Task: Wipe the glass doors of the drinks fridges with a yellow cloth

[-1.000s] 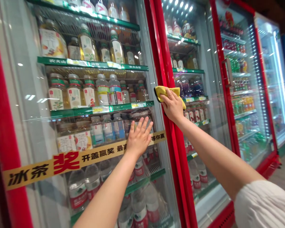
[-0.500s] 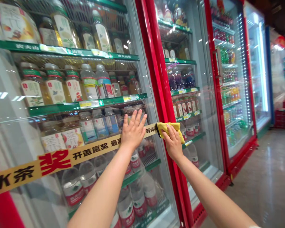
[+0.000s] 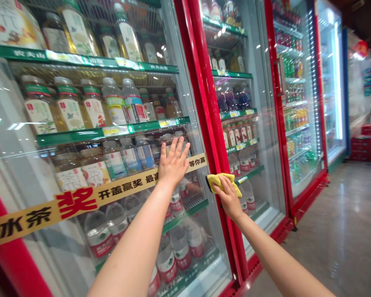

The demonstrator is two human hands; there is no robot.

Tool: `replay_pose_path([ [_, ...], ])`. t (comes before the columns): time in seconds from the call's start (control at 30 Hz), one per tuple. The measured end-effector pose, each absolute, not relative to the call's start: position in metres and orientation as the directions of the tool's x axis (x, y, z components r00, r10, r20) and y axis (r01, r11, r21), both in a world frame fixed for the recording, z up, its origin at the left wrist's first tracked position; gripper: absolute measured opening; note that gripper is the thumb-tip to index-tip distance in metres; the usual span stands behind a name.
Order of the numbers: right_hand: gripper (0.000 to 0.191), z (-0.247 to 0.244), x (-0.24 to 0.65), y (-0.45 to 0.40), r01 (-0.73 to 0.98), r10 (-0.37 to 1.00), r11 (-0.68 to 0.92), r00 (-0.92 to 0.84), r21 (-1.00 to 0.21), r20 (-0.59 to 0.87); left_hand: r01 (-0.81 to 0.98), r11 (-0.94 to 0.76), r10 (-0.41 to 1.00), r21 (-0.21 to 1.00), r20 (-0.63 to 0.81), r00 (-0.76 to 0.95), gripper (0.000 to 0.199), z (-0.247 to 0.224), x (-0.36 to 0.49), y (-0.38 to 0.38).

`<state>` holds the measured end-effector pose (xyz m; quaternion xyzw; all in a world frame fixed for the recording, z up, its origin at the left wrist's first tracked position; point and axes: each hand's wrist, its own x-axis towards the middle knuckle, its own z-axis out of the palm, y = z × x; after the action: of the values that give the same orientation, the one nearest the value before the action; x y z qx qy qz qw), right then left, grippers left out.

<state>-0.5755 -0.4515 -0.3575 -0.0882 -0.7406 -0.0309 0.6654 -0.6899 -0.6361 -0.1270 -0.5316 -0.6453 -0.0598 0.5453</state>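
Hand, your left one [image 3: 173, 165], is wide open just right of the middle of the frame, fingers spread and pointing up, palm toward the glass door [image 3: 27, 144] of a drinks cooler. It has hold of nothing and appears to rest on the glass, partly covering a tan banner [image 3: 120, 189] with black and red Chinese lettering.

Your right hand [image 3: 231, 203], lower and farther right, lies over a yellow cloth [image 3: 213, 180], its fingers nearly straight and slightly bent across the top. Whether they also pinch the cloth, you cannot tell. The cloth is small, folded and a little rumpled, with a dark edge at its left end. It sits against the red door frame [image 3: 200, 95], just beyond the banner's right end.

Behind the glass, rows of bottles [image 3: 109, 105] fill green-edged shelves [image 3: 89, 135]: amber drinks toward the upper left, clear bottles with red and white labels at the lower center. More lit coolers [image 3: 297, 103] recede toward the upper right. At the right edge, red boxes [image 3: 360, 148] are stacked on a shiny gray floor [image 3: 336, 231].
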Motion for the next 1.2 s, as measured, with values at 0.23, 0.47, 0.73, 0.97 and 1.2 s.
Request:
replay_pose_path([
  [0.23,0.050,-0.248,-0.571,-0.475,0.039,0.158,0.986,0.072,-0.161,0.985,0.733,0.447,0.676,-0.512,0.730,0.099,0.076,-0.123,-0.681,-0.648],
  [0.47,0.051,-0.215,-0.611,-0.504,-0.059,0.242,0.967,-0.101,-0.249,0.965,0.697,0.468,0.693,-0.544,0.715,0.092,0.074,-0.135,-0.678,-0.700],
  [0.73,0.065,-0.200,-0.635,-0.542,-0.036,0.285,0.957,-0.078,-0.289,0.955,0.664,0.503,0.687,-0.554,0.722,0.082,0.083,-0.157,-0.687,-0.748],
  [0.97,0.067,-0.248,-0.630,-0.533,0.080,0.456,0.889,-0.063,-0.450,0.888,0.674,0.596,0.587,-0.436,0.810,0.005,0.092,-0.186,-0.701,-0.763],
  [1.2,0.066,-0.255,-0.628,-0.556,0.170,0.247,0.963,-0.263,-0.207,0.933,0.702,0.581,0.589,-0.411,0.808,-0.015,0.094,-0.191,-0.708,-0.760],
])
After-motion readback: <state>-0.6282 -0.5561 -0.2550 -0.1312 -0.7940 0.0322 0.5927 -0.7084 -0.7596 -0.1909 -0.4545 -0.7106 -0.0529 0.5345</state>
